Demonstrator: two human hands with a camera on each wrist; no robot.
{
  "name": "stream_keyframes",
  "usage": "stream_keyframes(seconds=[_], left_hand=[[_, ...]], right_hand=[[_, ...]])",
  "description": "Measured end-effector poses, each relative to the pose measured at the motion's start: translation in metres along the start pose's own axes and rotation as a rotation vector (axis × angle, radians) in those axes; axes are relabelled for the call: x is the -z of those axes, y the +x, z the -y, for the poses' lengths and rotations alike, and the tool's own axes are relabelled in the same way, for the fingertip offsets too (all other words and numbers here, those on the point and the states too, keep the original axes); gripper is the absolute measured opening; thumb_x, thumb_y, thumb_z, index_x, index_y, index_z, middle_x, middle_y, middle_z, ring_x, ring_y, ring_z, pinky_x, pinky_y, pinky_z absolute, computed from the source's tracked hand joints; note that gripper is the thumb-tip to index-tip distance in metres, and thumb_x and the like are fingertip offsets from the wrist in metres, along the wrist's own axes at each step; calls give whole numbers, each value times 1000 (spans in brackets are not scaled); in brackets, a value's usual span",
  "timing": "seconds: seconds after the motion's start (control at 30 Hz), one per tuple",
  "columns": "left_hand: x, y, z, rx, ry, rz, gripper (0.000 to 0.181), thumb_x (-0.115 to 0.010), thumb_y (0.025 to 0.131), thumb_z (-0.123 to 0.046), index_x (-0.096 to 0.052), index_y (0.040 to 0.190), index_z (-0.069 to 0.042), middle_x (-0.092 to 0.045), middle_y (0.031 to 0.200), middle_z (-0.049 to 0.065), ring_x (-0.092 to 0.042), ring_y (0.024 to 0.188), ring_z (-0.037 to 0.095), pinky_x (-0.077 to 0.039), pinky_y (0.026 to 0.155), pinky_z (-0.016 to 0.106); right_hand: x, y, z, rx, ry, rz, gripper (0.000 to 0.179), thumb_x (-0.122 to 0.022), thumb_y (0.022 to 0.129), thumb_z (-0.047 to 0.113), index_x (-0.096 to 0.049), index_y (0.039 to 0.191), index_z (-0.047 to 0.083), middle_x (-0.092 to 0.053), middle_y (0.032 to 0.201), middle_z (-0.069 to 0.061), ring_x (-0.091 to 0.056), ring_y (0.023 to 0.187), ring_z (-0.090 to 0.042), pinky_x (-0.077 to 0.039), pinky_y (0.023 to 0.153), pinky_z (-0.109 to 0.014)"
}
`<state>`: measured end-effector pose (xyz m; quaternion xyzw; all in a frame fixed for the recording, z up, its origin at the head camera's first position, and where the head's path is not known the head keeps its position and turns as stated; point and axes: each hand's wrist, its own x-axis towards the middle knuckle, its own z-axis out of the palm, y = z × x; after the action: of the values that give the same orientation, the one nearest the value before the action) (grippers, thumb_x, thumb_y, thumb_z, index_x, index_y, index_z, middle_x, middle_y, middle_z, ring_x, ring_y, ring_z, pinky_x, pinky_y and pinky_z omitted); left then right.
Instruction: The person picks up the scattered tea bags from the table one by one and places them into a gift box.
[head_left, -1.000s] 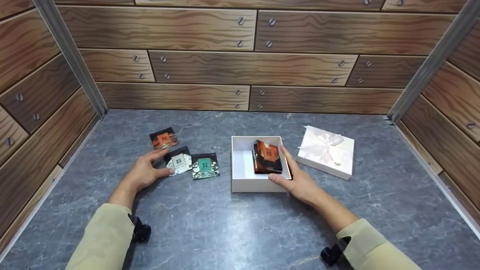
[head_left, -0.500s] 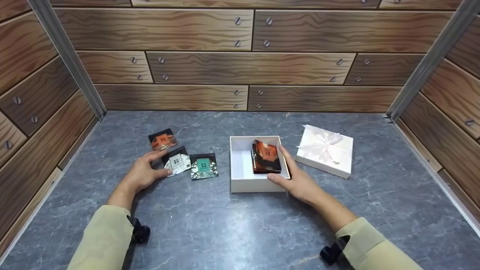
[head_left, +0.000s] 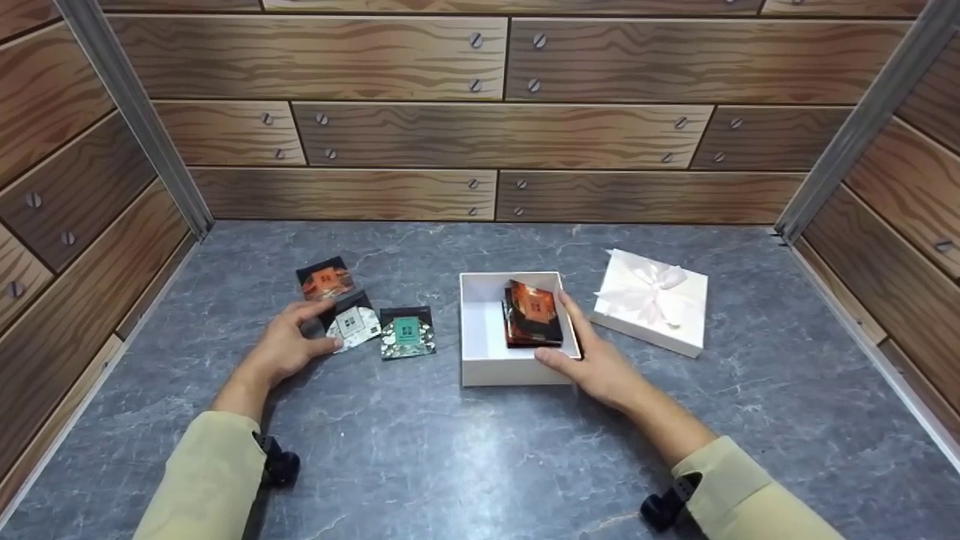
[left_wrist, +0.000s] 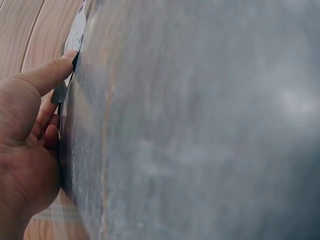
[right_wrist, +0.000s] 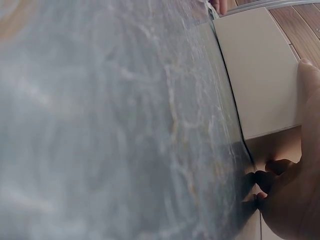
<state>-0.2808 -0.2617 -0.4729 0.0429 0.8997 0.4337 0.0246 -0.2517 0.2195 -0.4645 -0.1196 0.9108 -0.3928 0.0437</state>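
My left hand (head_left: 289, 343) is at a black-and-white sachet (head_left: 351, 322) on the table, its thumb and index finger pinching the left side. In the left wrist view the thumb (left_wrist: 52, 74) presses at the sachet's edge, other fingers curled below. A green-labelled sachet (head_left: 407, 331) lies just right of it, and an orange-and-black sachet (head_left: 325, 279) behind it. My right hand (head_left: 600, 367) grips the right side of an open white gift box (head_left: 517, 372), thumb over the front rim. Inside the box, a stack of sachets (head_left: 534, 313) leans to the right, an orange one on top.
The white box lid (head_left: 651, 300) with a pale ribbon bow lies right of the box, beyond the right hand. Wood-patterned walls (head_left: 390, 135) enclose the grey marbled table (head_left: 420, 465) at the back and both sides.
The black-and-white sachet has shifted very slightly to the left between the left fingers. The right hand and the box hold their places; the head view has moved a little.
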Motion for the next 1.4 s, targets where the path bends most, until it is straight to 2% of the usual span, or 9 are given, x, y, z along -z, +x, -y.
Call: stream_keyframes(seconds=[0.2,0.43,0.57,0.77,0.9,1.03,1.2,1.4], left_hand=[[1,-2,-3,4,2,-11,76,-84,91,-15,-50,158,-9,-42,156,27,-33,148,50,-20,124,64],[-1,1,-7,-8,-36,-9,70,-82,92,-12,-54,156,-8,-56,143,25,-48,134,41,-36,116,56],[-5,2,-5,-3,-83,-34,68,-83,90,-9,-56,153,-5,-62,133,23,-51,129,36,-35,116,50],[-5,2,-4,31,-139,-49,70,-85,90,-12,-55,153,-2,-58,141,26,-48,137,39,-32,120,50],[-2,0,-6,38,-152,-58,74,-85,90,-12,-52,155,-1,-55,141,26,-50,130,37,-39,112,46],[2,-2,-9,34,-160,-83,75,-85,90,-9,-50,156,-2,-55,138,24,-53,119,32,-44,96,29],[9,-2,-20,0,-187,-103,76,-82,89,-3,-48,157,0,-53,139,25,-60,111,28,-49,81,17],[20,2,-43,-116,-185,-122,73,-77,88,7,-49,155,4,-56,126,24,-62,103,19,-52,80,14]], right_hand=[[0,0,0,-1,1,5,103,-70,96,61,-8,172,32,-36,161,-36,-47,136,-61,-36,111,-74],[4,-1,-1,19,30,-8,103,-72,96,57,-10,172,28,-37,164,-29,-47,138,-56,-35,113,-71],[4,-1,-2,11,29,-7,103,-72,96,58,-9,172,30,-37,164,-29,-46,139,-56,-35,113,-71],[3,-1,-3,12,23,-3,104,-72,96,59,-9,172,29,-35,165,-29,-44,140,-57,-34,114,-72],[2,0,-3,6,12,-2,104,-71,96,61,-9,172,30,-36,164,-31,-45,139,-57,-35,113,-72],[0,-1,-2,3,2,0,103,-70,95,62,-9,172,31,-36,162,-33,-46,138,-59,-35,112,-73],[-1,-1,-1,3,12,0,103,-71,95,61,-9,172,33,-35,163,-33,-45,138,-60,-35,113,-73],[-1,0,-2,-3,32,0,104,-73,95,60,-10,172,30,-35,164,-31,-44,140,-58,-33,115,-72]])
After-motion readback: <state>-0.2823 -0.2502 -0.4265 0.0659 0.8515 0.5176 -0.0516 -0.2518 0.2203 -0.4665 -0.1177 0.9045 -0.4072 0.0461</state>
